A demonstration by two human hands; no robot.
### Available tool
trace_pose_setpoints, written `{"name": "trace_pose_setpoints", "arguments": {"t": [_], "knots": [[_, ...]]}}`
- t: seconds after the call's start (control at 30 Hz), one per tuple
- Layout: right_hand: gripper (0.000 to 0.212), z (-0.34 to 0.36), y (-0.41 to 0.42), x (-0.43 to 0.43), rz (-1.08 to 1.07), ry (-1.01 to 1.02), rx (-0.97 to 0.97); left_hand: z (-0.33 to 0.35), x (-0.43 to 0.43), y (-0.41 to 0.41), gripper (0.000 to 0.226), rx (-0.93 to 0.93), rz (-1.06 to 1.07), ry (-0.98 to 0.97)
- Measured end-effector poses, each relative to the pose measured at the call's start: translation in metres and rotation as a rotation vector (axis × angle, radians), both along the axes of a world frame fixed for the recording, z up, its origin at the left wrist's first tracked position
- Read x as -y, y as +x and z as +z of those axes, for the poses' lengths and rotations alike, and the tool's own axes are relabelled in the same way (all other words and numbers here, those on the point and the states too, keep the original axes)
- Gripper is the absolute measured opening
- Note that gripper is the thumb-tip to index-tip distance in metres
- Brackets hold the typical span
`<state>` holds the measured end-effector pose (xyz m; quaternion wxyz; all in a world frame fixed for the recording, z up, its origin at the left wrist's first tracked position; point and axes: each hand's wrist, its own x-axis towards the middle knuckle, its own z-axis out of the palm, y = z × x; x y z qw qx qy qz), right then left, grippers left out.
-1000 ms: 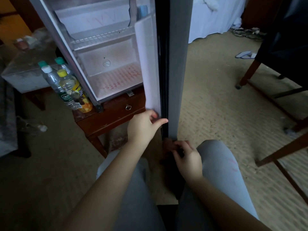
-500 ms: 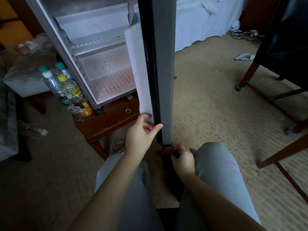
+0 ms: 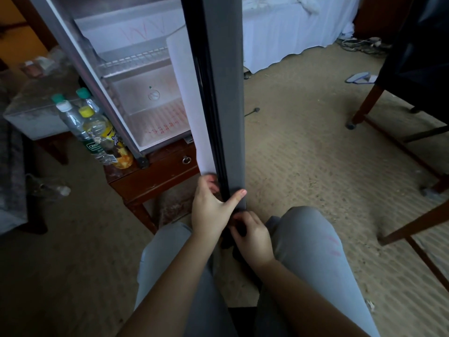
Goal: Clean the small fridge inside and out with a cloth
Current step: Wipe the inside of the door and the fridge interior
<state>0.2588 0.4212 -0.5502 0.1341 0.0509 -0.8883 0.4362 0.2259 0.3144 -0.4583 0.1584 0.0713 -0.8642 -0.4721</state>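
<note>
small fridge (image 3: 145,105) sits on a low wooden table (image 3: 155,183). its door (image 3: 223,93) is swung open and seen edge-on, pointing straight at the camera. left hand (image 3: 209,210) grips the door's bottom corner: thumb (image 3: 237,197) across the grey outer face, fingers (image 3: 210,182) hooked round onto the white inner side. right hand (image 3: 255,235) is just under the door's bottom edge, fingers curled tight on smth dark, prob the cloth (image 3: 227,239) (too dim to be sure, and can't tell how much of it is bunched in there). my read: the door's underside / seal is being wiped w/ the left hand steadying it.

what could go wrong, imo:
- rubbing hard upward or sideways levers the door on its hinge. the fridge stands near the table's front edge, so a strong tug could shift it.
- the bottles (image 3: 97,132) stand touching or just beside the fridge's left side at the table corner. any jolt to the cabinet could tip them off.
- if the door swings toward shut, the left fingers on the inner side could get pinched.
- working blind under the edge, the cloth may skip the seal groove.
- red marks on the inside floor and back wall look unwiped, so there's plenty left to do.
</note>
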Motion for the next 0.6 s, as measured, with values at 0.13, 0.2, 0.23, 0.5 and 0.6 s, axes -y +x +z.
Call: {"name": "trace_pose_setpoints", "arguments": {"t": [0.13, 0.2, 0.23, 0.5, 0.6], "knots": [[0.018, 0.0, -0.005, -0.004, -0.164, -0.164, 0.032, -0.005, -0.001, -0.001, 0.065, 0.016, 0.074, -0.02], [0.015, 0.0, -0.008, -0.01, -0.257, -0.238, 0.085, -0.009, -0.002, 0.0, 0.067, 0.013, 0.093, -0.032], [0.015, 0.0, -0.008, -0.012, -0.268, -0.246, 0.096, -0.01, -0.003, 0.0, 0.068, 0.003, 0.091, -0.047], [0.021, -0.006, -0.01, -0.017, -0.109, -0.174, 0.148, 0.004, -0.013, 0.003, 0.064, -0.076, 0.04, -0.078], [0.025, -0.006, -0.008, -0.009, 0.049, -0.065, 0.178, 0.015, 0.001, 0.005, 0.059, -0.094, 0.026, -0.074]]}}
